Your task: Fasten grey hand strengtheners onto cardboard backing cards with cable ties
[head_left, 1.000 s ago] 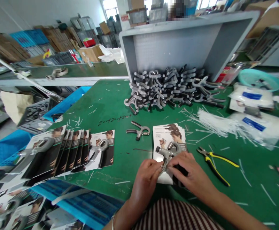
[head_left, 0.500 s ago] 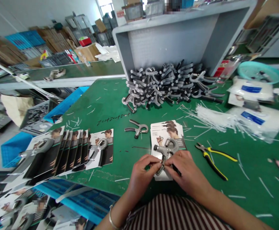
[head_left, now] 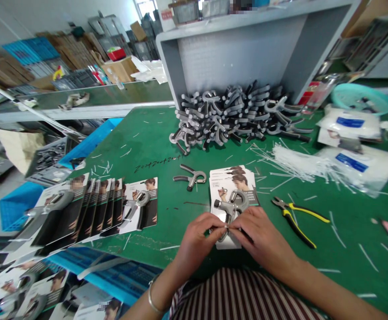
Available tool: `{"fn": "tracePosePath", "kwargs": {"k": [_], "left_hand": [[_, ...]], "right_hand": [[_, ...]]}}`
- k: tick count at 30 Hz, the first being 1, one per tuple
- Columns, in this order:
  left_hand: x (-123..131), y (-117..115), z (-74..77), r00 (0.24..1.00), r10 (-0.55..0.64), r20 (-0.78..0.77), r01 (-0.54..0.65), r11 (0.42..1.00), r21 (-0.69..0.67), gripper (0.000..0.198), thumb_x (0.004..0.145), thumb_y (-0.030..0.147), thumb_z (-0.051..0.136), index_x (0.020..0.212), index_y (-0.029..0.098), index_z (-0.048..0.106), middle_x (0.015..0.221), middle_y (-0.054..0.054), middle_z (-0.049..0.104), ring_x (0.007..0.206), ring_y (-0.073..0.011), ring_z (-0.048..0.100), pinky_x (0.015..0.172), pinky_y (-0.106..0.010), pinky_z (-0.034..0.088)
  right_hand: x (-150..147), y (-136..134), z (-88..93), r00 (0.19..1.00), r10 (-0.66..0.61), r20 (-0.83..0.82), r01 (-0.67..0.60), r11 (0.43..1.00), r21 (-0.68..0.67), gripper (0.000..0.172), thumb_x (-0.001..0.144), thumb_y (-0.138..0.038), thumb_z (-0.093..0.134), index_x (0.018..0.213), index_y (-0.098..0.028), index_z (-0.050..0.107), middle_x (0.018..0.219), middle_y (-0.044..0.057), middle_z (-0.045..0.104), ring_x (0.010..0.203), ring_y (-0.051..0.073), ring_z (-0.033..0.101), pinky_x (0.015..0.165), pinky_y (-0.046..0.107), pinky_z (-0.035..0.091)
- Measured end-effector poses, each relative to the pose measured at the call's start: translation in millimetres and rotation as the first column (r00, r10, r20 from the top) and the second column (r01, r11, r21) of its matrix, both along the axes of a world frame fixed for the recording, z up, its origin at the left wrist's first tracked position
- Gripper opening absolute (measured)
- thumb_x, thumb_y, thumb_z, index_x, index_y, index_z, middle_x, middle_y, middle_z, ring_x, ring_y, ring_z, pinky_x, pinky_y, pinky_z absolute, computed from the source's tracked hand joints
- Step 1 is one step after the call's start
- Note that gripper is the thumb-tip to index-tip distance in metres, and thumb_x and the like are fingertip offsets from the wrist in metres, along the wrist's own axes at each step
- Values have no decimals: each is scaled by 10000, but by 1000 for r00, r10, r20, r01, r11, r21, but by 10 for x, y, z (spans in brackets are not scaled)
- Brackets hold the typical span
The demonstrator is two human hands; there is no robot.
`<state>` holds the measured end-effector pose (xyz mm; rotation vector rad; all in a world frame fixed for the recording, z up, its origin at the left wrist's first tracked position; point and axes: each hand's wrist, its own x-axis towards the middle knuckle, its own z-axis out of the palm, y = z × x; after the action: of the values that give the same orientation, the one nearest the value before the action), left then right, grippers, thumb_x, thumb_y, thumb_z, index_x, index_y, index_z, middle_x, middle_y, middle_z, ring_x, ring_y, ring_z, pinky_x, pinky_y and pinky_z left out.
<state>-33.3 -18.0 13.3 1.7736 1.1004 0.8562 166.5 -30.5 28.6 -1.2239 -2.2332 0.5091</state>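
Observation:
A grey and black hand grip strengthener [head_left: 240, 203] with a coil spring lies on a stack of printed cards [head_left: 215, 180] in front of me. My left hand [head_left: 200, 235] and my right hand [head_left: 258, 231] meet over its handles, thumb and forefinger of each closed in a pinch. A tiny pale bit shows between the fingertips, too small to name. The fingers partly hide the handles. A second hand grip [head_left: 194, 177] lies on the green table left of the stack. Cutting pliers [head_left: 289, 213] with yellow and black handles lie spread right of my right hand.
A heap of hand grips [head_left: 227, 118] spills from a tipped grey bin [head_left: 240, 53]. White cable ties [head_left: 294, 162] lie beside plastic bags [head_left: 350, 166] at right. Overlapping cards with hand grips [head_left: 90, 209] line the left edge, above blue crates [head_left: 114, 278]. Clipped strips litter the table.
My fingertips have drawn closer together over the handle, and the right hand has shifted slightly. The hand grip stays on the cards. The whole view has tilted a little.

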Motion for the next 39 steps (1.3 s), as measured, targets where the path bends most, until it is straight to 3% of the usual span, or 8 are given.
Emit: {"fn": "tracePosePath", "kwargs": {"k": [10, 15, 19, 22, 26, 29, 32, 39], "left_hand": [[-72, 71, 144, 983, -103, -155, 118, 989, 85, 128, 947, 231, 558, 909, 180, 669, 868, -32, 691, 840, -152, 625, 806, -260, 480], [-40, 81, 245, 881, -197, -429, 313, 924, 218, 216, 982, 177, 432, 913, 164, 637, 877, -61, 663, 872, -178, 598, 818, -294, 468], [-10, 74, 300, 798, -150, -584, 380, 877, 294, 207, 941, 170, 451, 800, 172, 603, 779, -53, 623, 775, -186, 568, 737, -313, 448], [14, 47, 308, 831, -98, -547, 345, 863, 370, 198, 907, 163, 483, 734, 179, 577, 736, -47, 604, 751, -186, 548, 723, -329, 426], [31, 5, 275, 973, -40, -229, 126, 918, 376, 163, 897, 109, 495, 775, 176, 579, 754, -38, 626, 763, -161, 563, 741, -308, 443], [24, -18, 246, 995, -37, -93, 66, 944, 322, 118, 897, 97, 527, 834, 175, 589, 782, -32, 644, 784, -155, 582, 748, -297, 460], [4, -49, 210, 986, -86, -146, 125, 950, 285, 95, 907, 112, 543, 884, 184, 600, 838, -32, 665, 832, -162, 596, 798, -312, 472], [-47, -143, -116, 950, 81, -302, 26, 943, 332, 291, 874, 170, 630, 1158, 179, 568, 1230, -119, 620, 1201, -255, 528, 1051, -461, 411]], "right_hand": [[0, 20, -80, 992, -41, -118, 36, 998, -44, 82, 954, -242, 581, 914, -205, 642, 812, 24, 664, 821, 200, 540, 789, 350, 395], [-10, 9, -72, 994, -37, -104, 32, 998, -52, 63, 933, -241, 617, 887, -207, 645, 810, 22, 662, 822, 203, 545, 786, 352, 386], [-60, 2, 5, 997, -51, -58, 46, 996, -77, 49, 904, -217, 651, 858, -206, 639, 811, 19, 663, 823, 211, 530, 777, 356, 364], [-76, 10, 55, 999, -51, -14, 50, 996, -78, 76, 891, -191, 650, 821, -204, 624, 832, 26, 644, 849, 220, 510, 800, 366, 362], [-19, 12, 26, 999, -32, -38, 28, 993, -112, 62, 893, -186, 638, 842, -206, 608, 900, 33, 638, 904, 223, 501, 836, 371, 368], [11, 10, -49, 989, -18, -150, 0, 993, -117, 39, 916, -245, 635, 907, -215, 612, 899, 23, 655, 903, 215, 515, 849, 375, 361], [-6, 19, -124, 976, -15, -219, -3, 997, -78, 91, 926, -290, 632, 874, -217, 616, 834, 10, 665, 844, 199, 530, 823, 368, 357], [-29, 21, -214, 948, 131, -290, -132, 991, 17, 119, 984, -228, 515, 938, -219, 624, 1006, 35, 692, 959, 198, 541, 893, 379, 376]]}}
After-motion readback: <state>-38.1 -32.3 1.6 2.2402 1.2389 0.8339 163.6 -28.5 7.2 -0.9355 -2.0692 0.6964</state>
